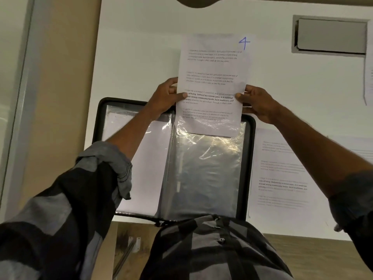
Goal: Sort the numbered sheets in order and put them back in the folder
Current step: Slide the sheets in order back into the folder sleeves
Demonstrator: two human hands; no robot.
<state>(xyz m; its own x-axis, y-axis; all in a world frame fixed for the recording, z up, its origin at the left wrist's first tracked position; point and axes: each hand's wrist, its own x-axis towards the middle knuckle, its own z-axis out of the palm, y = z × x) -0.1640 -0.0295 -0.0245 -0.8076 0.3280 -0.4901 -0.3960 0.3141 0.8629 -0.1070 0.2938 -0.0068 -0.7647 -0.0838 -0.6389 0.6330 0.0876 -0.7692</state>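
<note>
A: Well, from the head view: white surface (131, 57) under everything, with a grey recessed flap (331, 35) set into it at the far right.

B: Any loose paper about?

A: One printed sheet (282, 174) flat just right of the folder (249, 158), crossed by the right forearm. Edge of another sheet (368, 77) at the right border, cut off by the frame. No number legible on either.

B: And blocking the view?

A: Left forearm in a rolled checked sleeve (105, 158), lying across the folder's left half. Shirt front over the folder's near edge.

B: Folder itself?

A: Black, zip-edged, open flat on the surface. Left-hand pocket (153, 162) with a white page inside. Right-hand pocket (207, 178) clear, shiny, crinkled.

B: Now the sheet in play?

A: Sheet marked 4 (214, 77), white, four blocks of print, a blue handwritten 4 at the top right corner. Held upright over the folder's far edge, lower end already under the plastic at the mouth of the right-hand pocket.

B: Hands?

A: Left hand (165, 98) pinching the sheet's left edge, thumb on the front, fingers (172, 81) curled behind. Right hand (258, 104) pinching the right edge the same way.
</note>
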